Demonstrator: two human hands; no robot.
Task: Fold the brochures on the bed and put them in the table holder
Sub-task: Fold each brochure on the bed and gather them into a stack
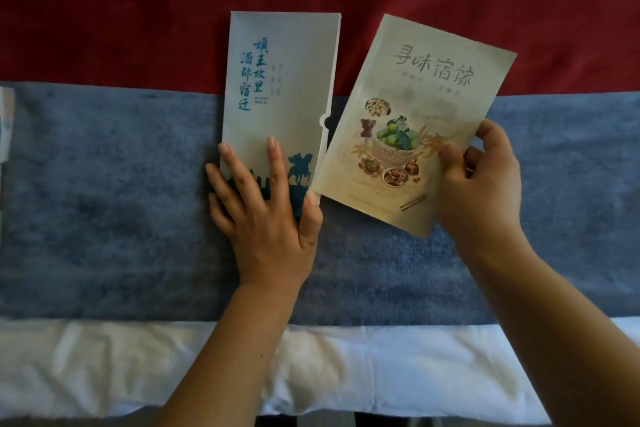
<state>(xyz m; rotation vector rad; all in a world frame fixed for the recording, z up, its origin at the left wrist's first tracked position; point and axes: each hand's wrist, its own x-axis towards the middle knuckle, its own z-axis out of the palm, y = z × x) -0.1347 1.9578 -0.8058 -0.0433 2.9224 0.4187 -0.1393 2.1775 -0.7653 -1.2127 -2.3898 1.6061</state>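
My left hand (263, 215) flat on blue brochure (277, 87); right hand (481, 191) pinches food brochure (415, 121). Folding seems done; next, stack both.

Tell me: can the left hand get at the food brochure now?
Probably yes: the left hand lies flat on the blue-lettered brochure, thumb beside a corner of the food brochure, nothing between. The right hand grips it.

Left hand (263, 215) presses flat on the blue-lettered brochure (277, 87) while right hand (481, 184) pinches the tilted food brochure (412, 114).
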